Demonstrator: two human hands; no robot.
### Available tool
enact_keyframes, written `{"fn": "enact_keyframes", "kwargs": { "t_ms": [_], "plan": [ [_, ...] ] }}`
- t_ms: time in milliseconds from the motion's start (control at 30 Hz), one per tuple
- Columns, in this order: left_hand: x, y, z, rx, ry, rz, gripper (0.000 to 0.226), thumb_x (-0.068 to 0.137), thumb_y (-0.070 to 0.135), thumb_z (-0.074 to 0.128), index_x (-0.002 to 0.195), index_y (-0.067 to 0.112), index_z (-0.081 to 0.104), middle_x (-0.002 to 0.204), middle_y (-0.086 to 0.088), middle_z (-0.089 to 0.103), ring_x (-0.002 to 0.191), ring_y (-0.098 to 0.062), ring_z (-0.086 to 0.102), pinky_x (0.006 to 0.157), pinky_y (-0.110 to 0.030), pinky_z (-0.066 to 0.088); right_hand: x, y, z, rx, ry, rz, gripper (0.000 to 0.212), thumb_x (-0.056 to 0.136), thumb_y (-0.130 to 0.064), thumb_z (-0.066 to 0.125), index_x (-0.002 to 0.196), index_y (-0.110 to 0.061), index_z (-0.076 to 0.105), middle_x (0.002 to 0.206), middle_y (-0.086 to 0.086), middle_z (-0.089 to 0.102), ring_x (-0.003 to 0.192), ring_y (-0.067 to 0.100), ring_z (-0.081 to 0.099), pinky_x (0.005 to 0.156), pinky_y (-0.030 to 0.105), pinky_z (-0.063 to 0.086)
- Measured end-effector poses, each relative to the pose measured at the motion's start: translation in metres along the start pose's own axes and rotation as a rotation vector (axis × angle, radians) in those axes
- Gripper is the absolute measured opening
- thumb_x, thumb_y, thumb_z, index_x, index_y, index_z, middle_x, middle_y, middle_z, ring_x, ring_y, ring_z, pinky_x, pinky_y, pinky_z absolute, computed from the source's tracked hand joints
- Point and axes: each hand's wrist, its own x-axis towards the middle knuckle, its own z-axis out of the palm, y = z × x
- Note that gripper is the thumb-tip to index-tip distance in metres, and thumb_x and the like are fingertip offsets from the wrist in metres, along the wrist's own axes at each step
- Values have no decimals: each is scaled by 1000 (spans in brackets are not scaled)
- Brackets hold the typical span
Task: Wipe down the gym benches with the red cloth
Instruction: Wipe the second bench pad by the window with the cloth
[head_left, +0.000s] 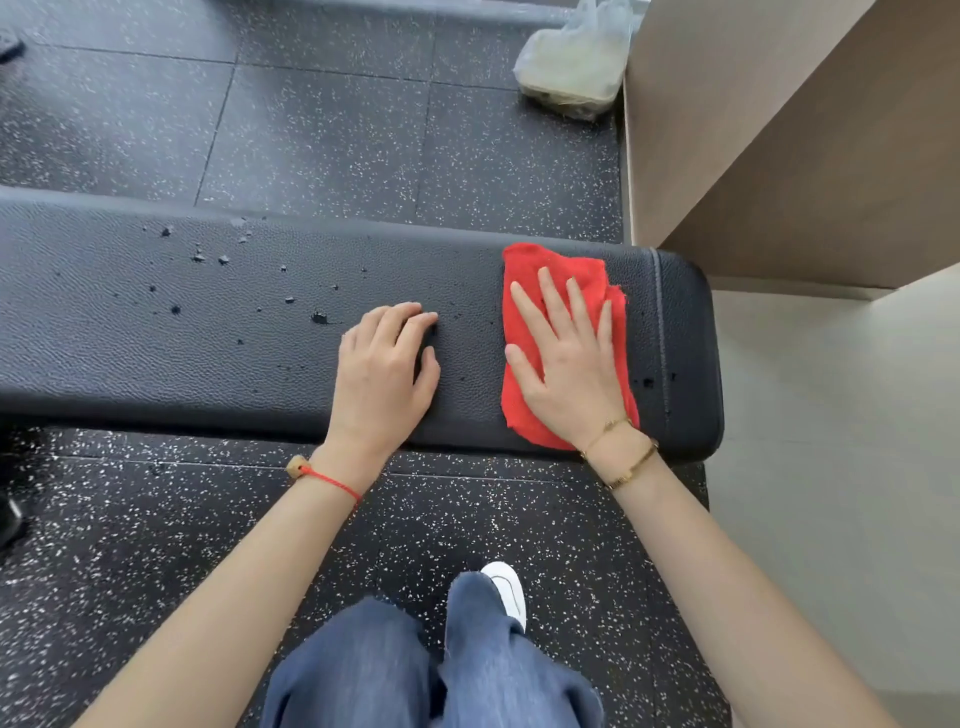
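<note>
A black padded gym bench (156, 332) runs across the view, its right end near the wall. The red cloth (558, 270) lies flat on the bench's right end. My right hand (569, 358) presses on the cloth with its fingers straight and spread. My left hand (387, 364) rests on the bare pad just left of the cloth, fingers loosely curled, holding nothing. Small dark chips and specks (319, 317) dot the pad to the left of my hands.
The floor is black rubber tile with white flecks (322, 119). A beige wall corner (779, 156) stands just beyond the bench's right end. A clear plastic bag (576, 57) sits on the floor by that wall. My legs and one white shoe (506, 587) are below.
</note>
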Motion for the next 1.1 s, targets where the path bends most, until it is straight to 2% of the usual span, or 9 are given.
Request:
{"fn": "enact_keyframes", "kwargs": {
  "t_ms": [67,200,300,467,700,800,933,1100],
  "plan": [
    [-1,-2,7,40,37,12,32,92,22,55,122,14,64,130,-2,61,123,-28,54,100,-42,42,-1,1,14,-47,-6,10,64,95,-49,35,153,-36,10,163,-3,0,150,23,-1,119,54,-1],
    [-6,-13,22,48,139,64,33,94,22,53,124,16,63,132,-1,61,124,-27,53,102,-43,41,-8,7,31,-30,86,-45,64,93,-50,32,153,-36,14,163,-2,7,150,21,6,120,51,3],
    [-8,-16,26,29,181,83,33,94,22,53,125,16,63,132,0,61,124,-26,52,103,-41,39,-6,18,33,-8,113,-57,63,93,-48,36,152,-36,16,162,-3,12,150,19,9,121,47,3],
    [-10,-16,30,-2,215,86,31,93,20,54,122,15,65,129,0,63,123,-26,53,103,-41,39,31,16,27,8,102,12,59,98,-39,38,152,-35,16,163,-1,7,150,20,5,120,45,-3],
    [-10,-17,31,-47,236,74,30,91,17,54,119,14,66,126,-1,64,122,-25,54,104,-41,40,-15,3,41,49,116,-153,57,97,-36,38,151,-37,19,162,-4,12,150,18,8,121,46,0],
    [-11,-17,30,-45,226,75,30,92,17,54,119,14,66,126,-1,64,123,-24,53,104,-40,40,-24,27,35,69,116,-65,57,98,-35,38,151,-38,19,162,-5,12,150,16,8,122,45,-1],
    [-12,-15,30,-38,227,73,30,92,16,54,119,13,66,126,-1,64,123,-24,54,104,-40,41,13,37,22,38,99,122,56,100,-34,34,152,-35,15,163,-1,7,150,19,4,121,46,-5],
    [-11,-14,30,-33,227,65,29,90,15,54,117,14,66,125,-1,64,122,-25,54,103,-40,40,15,7,30,18,106,33,57,99,-34,34,153,-33,15,163,0,7,150,20,4,121,46,-6]
  ]
}}
